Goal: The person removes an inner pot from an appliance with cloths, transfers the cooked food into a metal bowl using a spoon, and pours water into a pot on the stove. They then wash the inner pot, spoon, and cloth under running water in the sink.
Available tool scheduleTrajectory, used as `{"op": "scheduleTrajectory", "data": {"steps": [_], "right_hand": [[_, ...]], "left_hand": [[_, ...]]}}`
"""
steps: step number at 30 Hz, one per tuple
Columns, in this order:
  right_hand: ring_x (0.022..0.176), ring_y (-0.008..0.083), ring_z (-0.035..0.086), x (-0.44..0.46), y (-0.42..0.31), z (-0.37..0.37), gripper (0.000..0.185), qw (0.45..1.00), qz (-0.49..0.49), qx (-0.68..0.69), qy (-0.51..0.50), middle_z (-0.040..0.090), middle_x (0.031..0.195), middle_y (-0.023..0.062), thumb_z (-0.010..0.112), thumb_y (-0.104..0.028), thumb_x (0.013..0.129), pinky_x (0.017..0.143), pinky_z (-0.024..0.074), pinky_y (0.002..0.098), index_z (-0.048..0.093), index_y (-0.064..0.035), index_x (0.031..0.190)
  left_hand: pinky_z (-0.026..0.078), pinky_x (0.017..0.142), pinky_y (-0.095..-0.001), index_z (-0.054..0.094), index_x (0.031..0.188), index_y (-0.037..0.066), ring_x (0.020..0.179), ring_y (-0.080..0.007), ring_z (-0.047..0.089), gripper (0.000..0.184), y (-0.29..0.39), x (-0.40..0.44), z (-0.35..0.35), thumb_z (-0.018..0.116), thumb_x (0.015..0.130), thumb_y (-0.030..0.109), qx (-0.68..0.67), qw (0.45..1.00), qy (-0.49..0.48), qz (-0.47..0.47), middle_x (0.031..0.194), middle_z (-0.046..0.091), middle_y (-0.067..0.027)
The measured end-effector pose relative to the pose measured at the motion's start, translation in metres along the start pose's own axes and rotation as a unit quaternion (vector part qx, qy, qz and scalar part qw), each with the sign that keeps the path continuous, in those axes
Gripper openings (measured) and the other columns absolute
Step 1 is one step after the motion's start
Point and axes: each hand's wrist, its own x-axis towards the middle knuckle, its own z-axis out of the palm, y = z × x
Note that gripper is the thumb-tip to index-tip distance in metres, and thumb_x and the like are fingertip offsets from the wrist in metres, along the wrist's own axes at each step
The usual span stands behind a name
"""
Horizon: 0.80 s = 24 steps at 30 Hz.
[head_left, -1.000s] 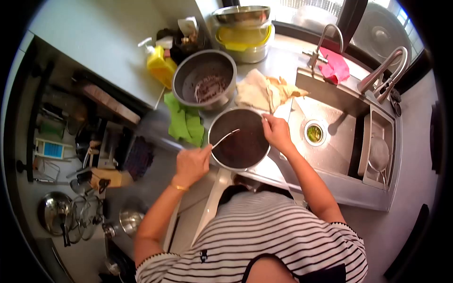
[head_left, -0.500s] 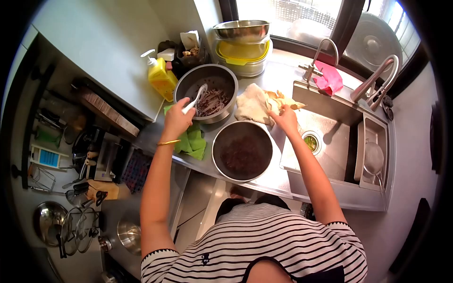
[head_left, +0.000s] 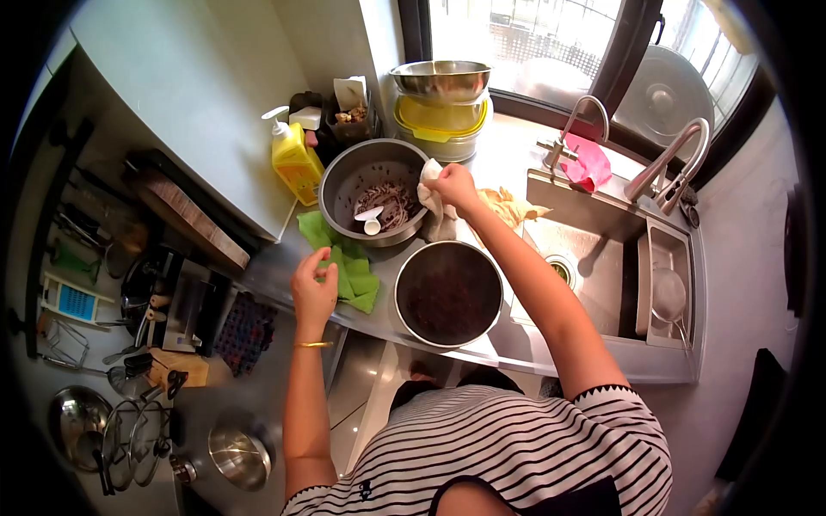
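Note:
My right hand (head_left: 451,186) pinches a whitish cloth (head_left: 440,225), which hangs down over the right rim of a grey metal pot (head_left: 344,178). Inside that pot lie purplish-brown shreds (head_left: 391,199) with a white plastic spoon (head_left: 370,217) resting on them. Empty, with thumb and fingers apart, my left hand (head_left: 315,288) hovers just left of a green cloth (head_left: 351,268) on the counter. A second dark-lined pot (head_left: 449,297) stands nearest my body, with a dark reddish layer at its bottom that I cannot make out clearly.
To the right is a steel sink (head_left: 602,258) with a strainer (head_left: 668,294) and taps (head_left: 667,172). A crumpled yellowish cloth (head_left: 508,208) lies by its edge. Behind the pots stand a yellow pump bottle (head_left: 295,163) and stacked containers (head_left: 440,116). Utensils crowd the left side.
My left hand has let go of the white spoon, now lying in the pot, and drawn back toward me. My right hand has lifted the whitish cloth leftward to the pot's rim.

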Motion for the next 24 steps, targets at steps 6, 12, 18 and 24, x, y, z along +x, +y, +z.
{"op": "scheduleTrajectory", "data": {"steps": [6,12,18,24], "right_hand": [[0.065,0.0205,0.064,-0.002,-0.016,0.003,0.039,0.986,0.155,-0.040,-0.042,0.064,0.082,0.0141,0.076,-0.025,0.063,0.047,0.0515,0.0339,0.064,0.0063,0.083],[0.069,0.0243,0.065,-0.006,-0.020,0.011,0.039,0.994,0.083,-0.065,0.039,0.065,0.080,0.0175,0.074,-0.023,0.062,0.047,0.0508,0.0363,0.065,0.0086,0.083],[0.053,0.0208,0.061,-0.031,-0.053,-0.073,0.027,0.993,0.055,0.100,0.013,0.062,0.071,0.0136,0.066,-0.015,0.069,0.042,0.0486,0.0309,0.061,0.0076,0.083],[0.063,0.0187,0.063,-0.125,-0.045,-0.239,0.028,0.982,0.084,0.133,0.107,0.064,0.077,0.0137,0.065,-0.013,0.073,0.050,0.0525,0.0315,0.060,0.0073,0.091]], "left_hand": [[0.046,0.053,-0.0231,0.059,0.101,-0.003,0.066,-0.0136,0.061,0.025,-0.011,-0.019,-0.015,0.059,0.077,0.000,-0.025,0.999,-0.013,-0.036,0.099,0.061,-0.0116],[0.047,0.054,-0.0225,0.059,0.102,-0.005,0.067,-0.0147,0.063,0.023,-0.010,-0.027,-0.024,0.057,0.079,-0.001,-0.064,0.997,-0.021,-0.042,0.100,0.061,-0.0110],[0.048,0.059,-0.0232,0.057,0.103,-0.007,0.068,-0.0129,0.061,0.021,0.006,-0.026,-0.012,0.053,0.083,-0.002,-0.087,0.994,-0.035,-0.055,0.095,0.060,-0.0097],[0.045,0.063,-0.0221,0.057,0.105,-0.005,0.068,-0.0102,0.057,0.021,0.056,-0.022,0.008,0.050,0.086,-0.001,-0.126,0.992,-0.008,0.003,0.092,0.059,-0.0069]]}}
